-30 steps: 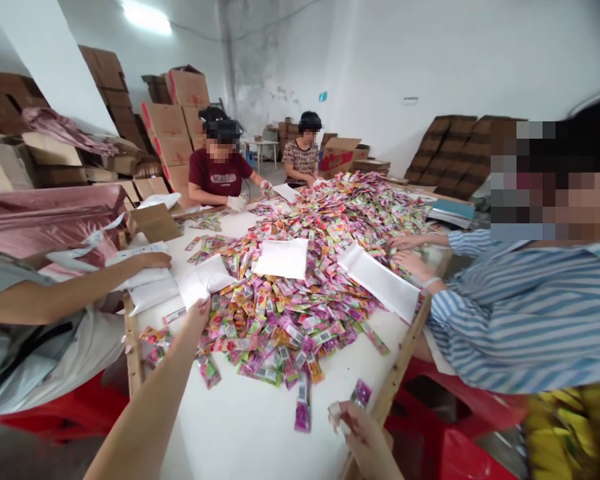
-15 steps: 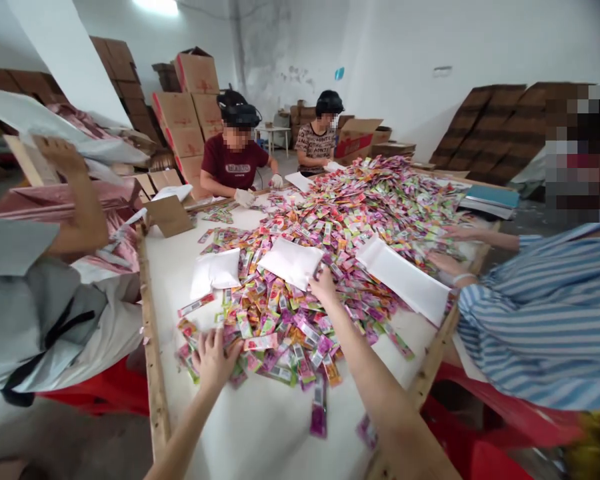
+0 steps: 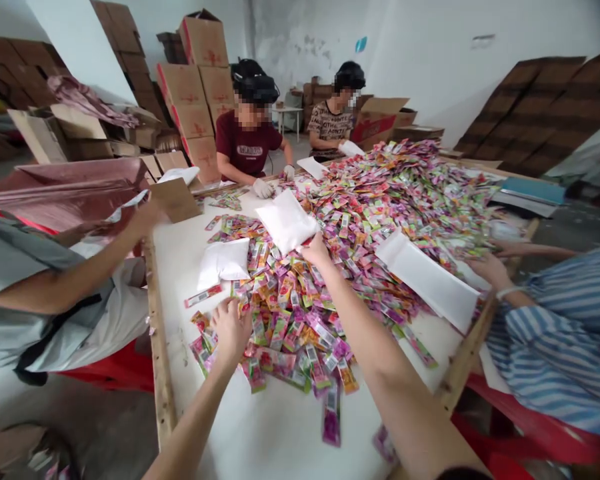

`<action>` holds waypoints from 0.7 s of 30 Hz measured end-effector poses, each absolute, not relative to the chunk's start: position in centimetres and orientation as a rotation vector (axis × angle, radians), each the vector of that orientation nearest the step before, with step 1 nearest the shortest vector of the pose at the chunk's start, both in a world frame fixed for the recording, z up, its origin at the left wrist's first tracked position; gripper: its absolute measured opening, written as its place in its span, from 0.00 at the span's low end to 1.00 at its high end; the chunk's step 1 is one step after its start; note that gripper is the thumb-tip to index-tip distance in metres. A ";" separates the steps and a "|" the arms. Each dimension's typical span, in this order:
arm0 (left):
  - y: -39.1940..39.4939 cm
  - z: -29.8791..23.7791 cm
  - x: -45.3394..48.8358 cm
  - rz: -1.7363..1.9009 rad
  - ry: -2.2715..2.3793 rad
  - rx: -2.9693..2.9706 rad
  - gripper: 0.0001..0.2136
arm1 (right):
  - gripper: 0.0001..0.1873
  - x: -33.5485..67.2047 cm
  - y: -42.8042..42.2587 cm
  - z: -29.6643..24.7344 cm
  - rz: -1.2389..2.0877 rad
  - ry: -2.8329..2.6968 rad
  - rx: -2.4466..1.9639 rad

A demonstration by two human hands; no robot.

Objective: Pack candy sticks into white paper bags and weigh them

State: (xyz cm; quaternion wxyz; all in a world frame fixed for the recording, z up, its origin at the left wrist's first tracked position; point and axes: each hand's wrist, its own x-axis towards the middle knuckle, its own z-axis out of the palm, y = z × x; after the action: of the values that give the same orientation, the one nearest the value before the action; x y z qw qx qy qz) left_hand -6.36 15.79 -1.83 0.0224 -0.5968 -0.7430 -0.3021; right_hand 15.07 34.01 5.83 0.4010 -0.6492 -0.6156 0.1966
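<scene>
Since half a second ago the right hand [image 3: 315, 251] has lifted the white pouch [image 3: 286, 220] off the heap of colourful sachets [image 3: 380, 200]; the pouch now tilts above the heap's middle, far end raised. Fingers of that hand are pinched shut on the pouch's near corner, seemingly so it comes clear of the sachets beneath. Left hand [image 3: 231, 327] lies palm down at the heap's near left edge, fingers spread and loose on the sachets, gripping nothing that shows, as if pinning them to the white counter [image 3: 260, 433]. A second white pouch [image 3: 225, 260] lies flat at the heap's left edge. At the heap's right side a co-worker's striped sleeve [image 3: 555, 320] reaches in beside a long white bag [image 3: 430, 280]
</scene>
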 end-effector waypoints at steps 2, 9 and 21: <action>18.2 0.6 -5.7 -0.916 -2.175 -1.985 0.14 | 0.22 14.4 31.9 5.6 0.273 -1.913 -1.588; 25.3 2.9 -2.9 -0.480 -2.303 -2.504 0.09 | 0.11 12.8 23.0 0.5 -0.167 -2.818 -1.009; 25.0 3.1 -8.3 -1.083 -2.920 -2.279 0.03 | 0.11 18.3 22.2 4.9 0.307 -2.291 -1.566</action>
State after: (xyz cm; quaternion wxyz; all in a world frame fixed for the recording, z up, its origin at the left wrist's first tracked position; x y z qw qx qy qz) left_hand -8.26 24.96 3.09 -0.3510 -0.5530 -0.7085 -0.2627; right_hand 18.30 22.21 4.86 0.1740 -0.5525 -0.8079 0.1084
